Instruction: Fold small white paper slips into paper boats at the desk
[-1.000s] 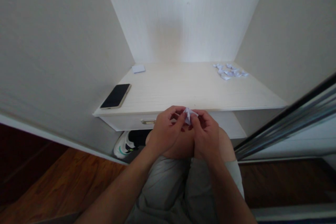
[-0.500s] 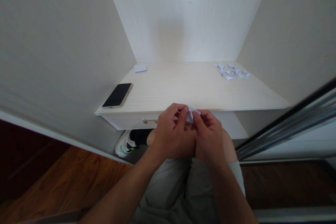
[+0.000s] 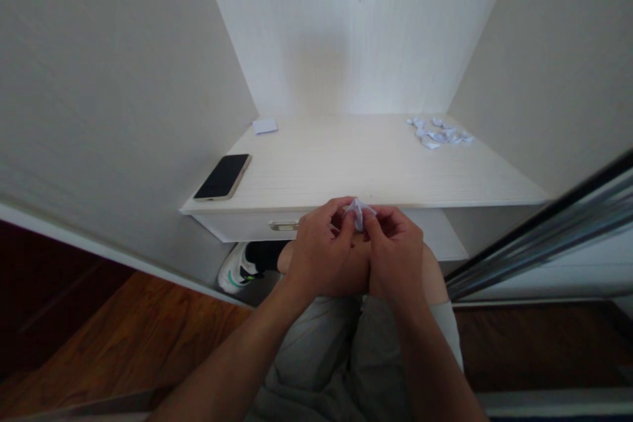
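A small piece of folded white paper (image 3: 358, 210) is held between both hands, just in front of the shelf's near edge and above my knees. My left hand (image 3: 324, 241) pinches its left side between thumb and fingers. On the right side, my right hand (image 3: 394, 244) grips it the same way, thumb on top. Pointed folds of the paper stick up between the thumbs; its lower part is hidden by my fingers.
A white shelf (image 3: 321, 165) spans between two side walls, with a drawer handle (image 3: 283, 226) below. On it lie a phone (image 3: 223, 177), a stack of white paper (image 3: 266, 126) and several small folded paper pieces (image 3: 440, 134). A metal-edged door (image 3: 554, 224) stands at right.
Both thumbs have shifted on the paper, and its folds now spread into more of a peak between them. The view has moved slightly; the things on the shelf lie as before.
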Motion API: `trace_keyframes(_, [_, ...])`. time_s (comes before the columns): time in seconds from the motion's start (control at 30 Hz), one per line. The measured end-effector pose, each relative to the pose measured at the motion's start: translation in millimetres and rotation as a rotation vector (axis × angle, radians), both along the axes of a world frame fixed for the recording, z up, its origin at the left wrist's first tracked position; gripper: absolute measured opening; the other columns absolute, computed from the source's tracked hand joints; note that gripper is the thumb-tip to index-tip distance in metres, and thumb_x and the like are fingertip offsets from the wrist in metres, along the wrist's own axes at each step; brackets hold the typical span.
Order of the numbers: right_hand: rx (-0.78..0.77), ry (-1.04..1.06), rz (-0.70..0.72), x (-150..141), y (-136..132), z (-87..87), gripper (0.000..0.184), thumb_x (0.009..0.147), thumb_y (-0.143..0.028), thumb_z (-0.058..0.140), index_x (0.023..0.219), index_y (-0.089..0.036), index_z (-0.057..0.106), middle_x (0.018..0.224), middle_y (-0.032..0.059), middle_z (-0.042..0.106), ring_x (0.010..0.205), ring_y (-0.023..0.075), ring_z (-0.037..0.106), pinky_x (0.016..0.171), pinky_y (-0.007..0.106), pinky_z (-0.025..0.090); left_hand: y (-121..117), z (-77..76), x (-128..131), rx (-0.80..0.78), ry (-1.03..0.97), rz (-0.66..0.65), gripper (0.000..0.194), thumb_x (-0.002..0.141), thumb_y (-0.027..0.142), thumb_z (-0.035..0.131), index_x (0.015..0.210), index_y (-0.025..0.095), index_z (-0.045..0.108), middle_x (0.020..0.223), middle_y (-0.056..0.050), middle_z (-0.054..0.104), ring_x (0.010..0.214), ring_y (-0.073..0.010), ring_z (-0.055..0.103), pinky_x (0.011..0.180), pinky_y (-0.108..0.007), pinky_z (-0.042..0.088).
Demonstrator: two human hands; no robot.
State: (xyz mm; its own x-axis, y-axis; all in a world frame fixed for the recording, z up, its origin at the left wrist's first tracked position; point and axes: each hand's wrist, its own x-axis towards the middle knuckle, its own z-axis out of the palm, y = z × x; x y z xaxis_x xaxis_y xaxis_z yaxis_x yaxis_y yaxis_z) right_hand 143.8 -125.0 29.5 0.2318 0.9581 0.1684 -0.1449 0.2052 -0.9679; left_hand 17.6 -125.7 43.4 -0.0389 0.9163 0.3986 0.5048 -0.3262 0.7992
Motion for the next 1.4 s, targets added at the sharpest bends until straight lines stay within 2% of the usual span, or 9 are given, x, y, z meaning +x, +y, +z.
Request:
trace_keyframes(0.1, [-0.081, 0.222, 0.17, 1.5, 0.3, 0.4, 0.021, 0.082, -0.038, 0.082, 0.087, -0.019, 0.076, 0.082, 0.0021, 0.075, 0.072, 0.015, 0.066, 0.068, 0.029, 0.051, 0.7, -0.5, -0.4, 0.004, -0.021, 0.017, 0.027, 0.096, 0.031, 0.062, 0.117, 0.019, 0.073, 0.099, -0.009, 0.079, 0.078, -0.0205, 0.073, 0.064, -0.029, 0.058])
trace_keyframes(0.2, [-0.155, 0.474, 0.359, 4.7, 0.7, 1.7, 0.024, 0.075, -0.031, 0.089, 0.093, -0.021, 0.076, 0.092, 0.003, 0.078, 0.078, 0.015, 0.068, 0.072, 0.028, 0.053, 1.0, -0.9, 0.1, 0.003, -0.073, 0.014, 0.024, 0.096, 0.029, 0.062, 0.114, 0.019, 0.073, 0.091, -0.007, 0.078, 0.074, -0.0192, 0.072, 0.063, -0.028, 0.058])
trace_keyframes(0.43, [-0.223, 0.569, 0.498, 12.8, -0.3, 5.3, 0.029, 0.073, -0.022, 0.089, 0.099, -0.02, 0.077, 0.1, 0.0046, 0.078, 0.084, 0.0147, 0.07, 0.074, 0.026, 0.053, -0.9, 0.0, 1.8, -0.023, -0.172, -0.022, 0.023, 0.096, 0.032, 0.063, 0.112, 0.018, 0.072, 0.083, -0.005, 0.075, 0.067, -0.0165, 0.068, 0.058, -0.026, 0.055])
trace_keyframes(0.57, [-0.219, 0.532, 0.499, 12.0, 0.2, 4.4, 0.036, 0.071, -0.024, 0.089, 0.104, -0.021, 0.075, 0.105, 0.0056, 0.078, 0.088, 0.0172, 0.071, 0.074, 0.028, 0.053, -2.2, 0.3, 1.8, -0.03, -0.207, -0.02, 0.023, 0.095, 0.032, 0.064, 0.111, 0.018, 0.072, 0.082, -0.005, 0.074, 0.065, -0.016, 0.067, 0.055, -0.025, 0.054])
trace_keyframes(0.7, [-0.167, 0.457, 0.437, 6.0, 0.2, 3.2, 0.04, 0.072, -0.028, 0.088, 0.108, -0.023, 0.072, 0.106, 0.0053, 0.078, 0.091, 0.0186, 0.072, 0.075, 0.03, 0.055, -4.4, 3.4, 4.5, -0.072, -0.301, -0.02, 0.023, 0.094, 0.033, 0.064, 0.111, 0.018, 0.07, 0.077, -0.002, 0.07, 0.057, -0.014, 0.065, 0.05, -0.024, 0.054])
trace_keyframes(0.9, [-0.034, 0.302, 0.327, -3.5, -4.9, 6.4, 0.035, 0.082, -0.03, 0.081, 0.113, -0.023, 0.066, 0.094, 0.001, 0.076, 0.076, 0.0142, 0.07, 0.071, 0.028, 0.057, -4.5, 7.8, 9.1, -0.067, -0.362, 0.017, 0.022, 0.092, 0.027, 0.064, 0.109, 0.016, 0.069, 0.078, -0.001, 0.068, 0.06, -0.014, 0.066, 0.051, -0.024, 0.057])
trace_keyframes(1.0, [-0.024, 0.252, 0.334, -3.9, -6.2, 7.7, 0.031, 0.086, -0.03, 0.077, 0.114, -0.023, 0.066, 0.097, 0.0019, 0.076, 0.08, 0.0144, 0.071, 0.074, 0.028, 0.058, -4.2, 8.2, 9.0, -0.064, -0.349, 0.041, 0.021, 0.092, 0.026, 0.064, 0.108, 0.015, 0.069, 0.079, -0.002, 0.068, 0.062, -0.0141, 0.067, 0.051, -0.023, 0.058])
trace_keyframes(1.23, [-0.021, 0.32, 0.419, -2.1, -5.4, 4.0, 0.033, 0.083, -0.026, 0.079, 0.115, -0.025, 0.068, 0.109, 0.0033, 0.078, 0.094, 0.0177, 0.074, 0.088, 0.034, 0.06, -5.7, 12.0, 8.5, -0.074, -0.397, 0.039, 0.019, 0.09, 0.027, 0.066, 0.105, 0.016, 0.069, 0.07, 0.002, 0.063, 0.053, -0.013, 0.064, 0.044, -0.022, 0.055])
trace_keyframes(1.4, [-0.008, 0.278, 0.36, -5.3, -6.4, 3.3, 0.027, 0.085, -0.026, 0.077, 0.111, -0.024, 0.071, 0.105, 0.0037, 0.078, 0.093, 0.018, 0.074, 0.084, 0.033, 0.06, -5.2, 12.4, 9.1, -0.054, -0.412, 0.031, 0.017, 0.09, 0.026, 0.066, 0.104, 0.017, 0.068, 0.072, 0.001, 0.066, 0.055, -0.0127, 0.065, 0.047, -0.021, 0.056])
